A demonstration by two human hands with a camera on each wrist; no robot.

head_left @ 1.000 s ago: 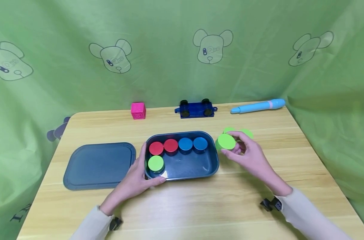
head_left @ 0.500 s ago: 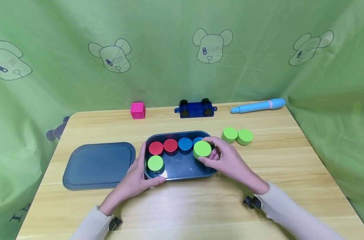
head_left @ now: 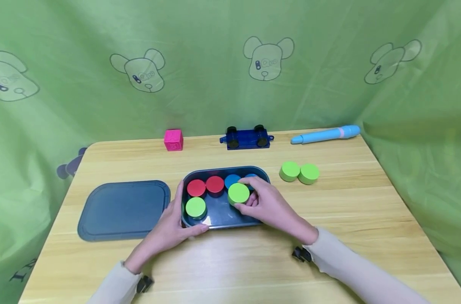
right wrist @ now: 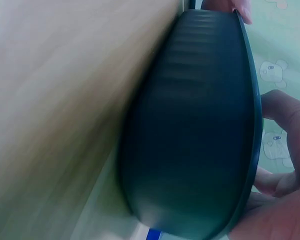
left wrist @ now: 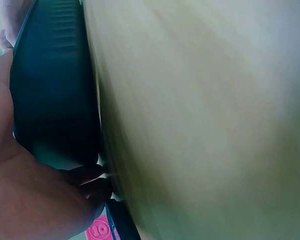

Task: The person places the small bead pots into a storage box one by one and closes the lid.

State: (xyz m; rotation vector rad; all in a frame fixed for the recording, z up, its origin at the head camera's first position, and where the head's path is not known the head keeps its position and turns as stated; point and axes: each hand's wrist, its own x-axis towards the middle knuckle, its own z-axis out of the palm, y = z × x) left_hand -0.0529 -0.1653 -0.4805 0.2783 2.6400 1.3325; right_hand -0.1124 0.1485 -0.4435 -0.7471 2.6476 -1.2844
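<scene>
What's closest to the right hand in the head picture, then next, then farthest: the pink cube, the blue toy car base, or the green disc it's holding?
From the right hand:
1. Green disc: nearest, pinched by its thumb and fingers.
2. Blue toy car base: ahead, near the table's back edge.
3. Pink cube: farthest, also near the back edge, but well to the left.

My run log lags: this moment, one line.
left hand: holds box; right hand: holds green disc over box floor; inside: red discs, blue discs, another green disc; outside: two green discs

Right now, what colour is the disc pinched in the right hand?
Bright green; the head view shows the disc in the right hand best.
</scene>
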